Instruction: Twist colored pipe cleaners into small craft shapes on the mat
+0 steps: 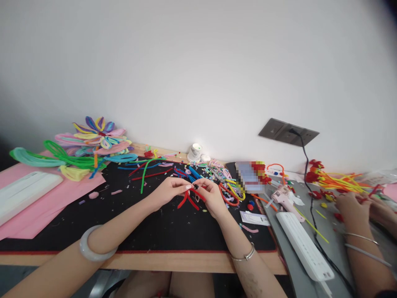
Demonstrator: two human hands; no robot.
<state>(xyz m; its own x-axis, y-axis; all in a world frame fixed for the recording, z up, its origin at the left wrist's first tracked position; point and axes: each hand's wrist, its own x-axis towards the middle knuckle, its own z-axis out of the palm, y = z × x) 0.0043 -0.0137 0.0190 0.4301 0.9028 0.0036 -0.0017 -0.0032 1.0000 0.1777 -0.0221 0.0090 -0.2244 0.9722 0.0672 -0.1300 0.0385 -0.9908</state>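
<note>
Both hands meet over the middle of the black desk mat (124, 231). My left hand (175, 191) pinches bent red pipe cleaners (188, 200) near their top, and several red ends hang below the fingers. From the other side my right hand (211, 196) grips the same red pieces, its fingertips nearly touching the left ones. The exact join is hidden by the fingers. Just behind the hands lie blue pipe cleaners (194, 174) and a heap of small coloured offcuts (215, 170). Loops of orange pipe cleaner (237, 203) rest beside my right hand.
Pipe-cleaner flowers (101, 136) lie at left on pink paper (89, 182), near a white box (27, 192). A paper cup (195, 152) stands by the wall. At right are a glue gun (285, 200), a power strip (305, 246), a black cord (307, 165) and a co-worker's hands (353, 207).
</note>
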